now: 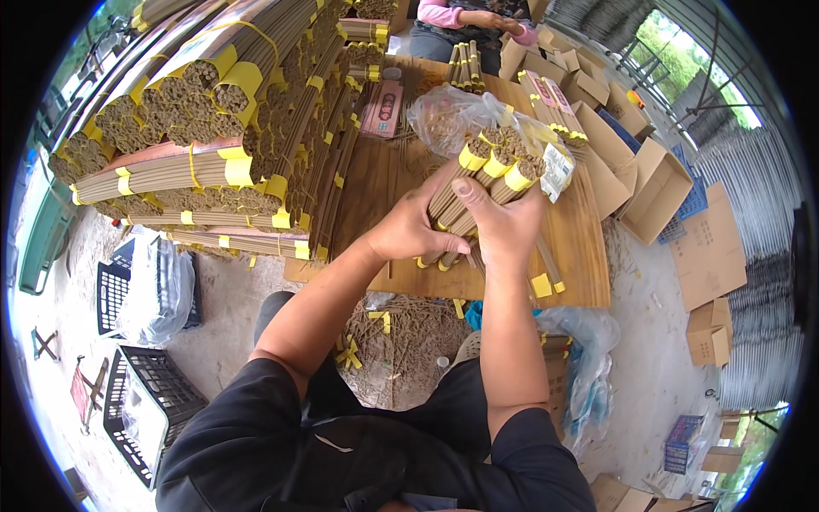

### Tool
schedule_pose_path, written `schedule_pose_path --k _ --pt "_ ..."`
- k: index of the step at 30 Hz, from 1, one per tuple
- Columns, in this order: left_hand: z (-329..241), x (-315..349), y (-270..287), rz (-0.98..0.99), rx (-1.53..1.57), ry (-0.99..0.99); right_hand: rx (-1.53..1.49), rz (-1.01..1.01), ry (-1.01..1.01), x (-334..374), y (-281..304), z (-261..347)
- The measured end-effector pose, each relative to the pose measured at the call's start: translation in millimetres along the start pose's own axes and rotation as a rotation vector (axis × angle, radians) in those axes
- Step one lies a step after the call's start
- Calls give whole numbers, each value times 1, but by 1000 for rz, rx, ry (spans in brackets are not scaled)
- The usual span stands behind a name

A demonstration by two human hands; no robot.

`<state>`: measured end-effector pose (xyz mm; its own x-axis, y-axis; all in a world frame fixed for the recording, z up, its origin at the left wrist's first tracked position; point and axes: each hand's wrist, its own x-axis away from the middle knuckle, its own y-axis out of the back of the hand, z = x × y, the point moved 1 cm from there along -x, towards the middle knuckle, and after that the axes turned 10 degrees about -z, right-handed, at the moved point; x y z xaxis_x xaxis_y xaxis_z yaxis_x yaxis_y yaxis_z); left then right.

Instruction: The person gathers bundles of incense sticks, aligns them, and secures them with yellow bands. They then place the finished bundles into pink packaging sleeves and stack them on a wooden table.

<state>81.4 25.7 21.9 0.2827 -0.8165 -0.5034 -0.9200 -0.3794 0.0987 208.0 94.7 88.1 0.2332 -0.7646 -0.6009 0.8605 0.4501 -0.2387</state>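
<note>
A cluster of several brown incense-stick bundles (452, 203), each wrapped with yellow paper bands, is held at a tilt above the wooden table (582, 247). My left hand (416, 220) grips the cluster's left side, thumb across the front. My right hand (505, 224) closes round its right side, thumb pressed on the upper sticks. The stick ends face up and away from me. Beside my right hand lie a square of yellow paper (541, 285) and a thin stick piece with a yellow tip. A clear plastic bag (448, 115) rests just beyond the bundles.
A tall stack of banded incense bundles (183, 102) crowds the left. Bundles with pink labels (546, 98) lie at the table's far right. Cardboard boxes (653, 192) stand right, black crates (149, 410) lower left. Another person's hands (490, 21) show across the table.
</note>
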Motion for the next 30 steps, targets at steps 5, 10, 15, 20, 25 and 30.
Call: schedule_pose_path --k 5,10,15,20,25,30 --pt "0 6 -8 -115 -52 -9 -67 -145 -14 7 -12 4" --pt "8 2 -2 -29 -39 81 -108 216 -198 -3 8 -1" --pt "2 -8 4 116 140 152 -108 339 -193 -4 33 -14" --pt "4 -4 0 -68 26 104 -130 39 -84 2 10 -21" --pt "4 2 -8 -223 -201 -203 17 -149 9 10 -3 -23" --pt "24 2 -11 -153 -223 -178 143 -148 51 22 -21 -13"
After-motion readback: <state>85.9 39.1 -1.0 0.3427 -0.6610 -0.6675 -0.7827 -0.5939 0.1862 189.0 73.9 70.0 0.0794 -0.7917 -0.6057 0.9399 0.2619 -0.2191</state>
